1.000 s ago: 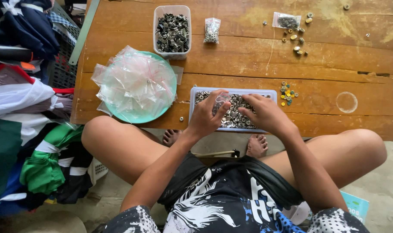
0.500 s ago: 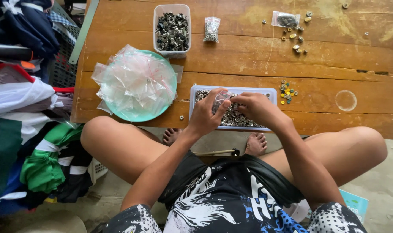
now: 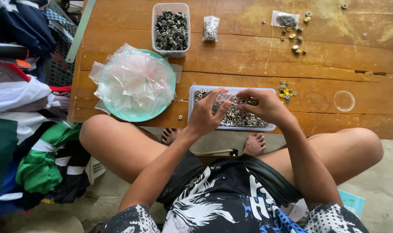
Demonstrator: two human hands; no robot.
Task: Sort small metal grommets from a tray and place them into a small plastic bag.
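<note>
While both hands work over the tray (image 3: 196,92), I hold a small clear bag (image 3: 222,97).
Left hand (image 3: 206,115) pinches the bag upright — right hand (image 3: 265,105), fingers curled, feeds metal eyelets (image 3: 244,118) in; grip contents hidden.

Teal plate (image 3: 118,113) (brown wooden table (image 3: 248,47))

A green plate (image 3: 118,115) heaped with clear bags sits left on the wooden table (image 3: 248,56); behind it 1 tub of dark metal parts (image 3: 171,29), 2 small filled bags, loose coloured eyelets (image 3: 286,89); clothes (image 3: 28,129) piled left
</note>
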